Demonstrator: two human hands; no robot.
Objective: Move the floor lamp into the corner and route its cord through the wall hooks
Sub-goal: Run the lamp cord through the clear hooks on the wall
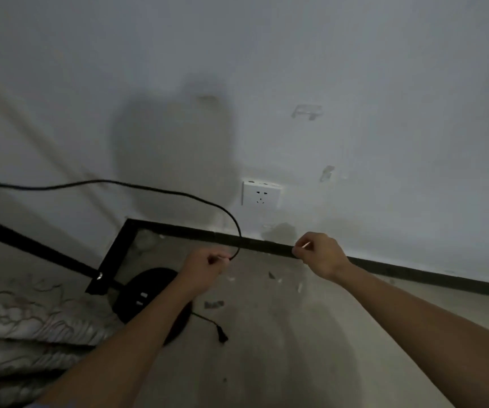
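Observation:
A black lamp cord arcs in from the left edge across the wall and drops into my left hand, which is closed around it just above the floor. The lamp's round black base rests on the floor by the corner, partly behind my left forearm. Another length of cord with a small black end piece lies beside the base. My right hand is held in front of the baseboard, fingers pinched on a thin pale piece that I cannot identify. Two clear wall hooks sit above and right of the socket.
A white wall socket is low on the wall. A black baseboard runs along the floor's edge. A black bar and a bed with a patterned cover fill the lower left. Small scraps litter the concrete floor.

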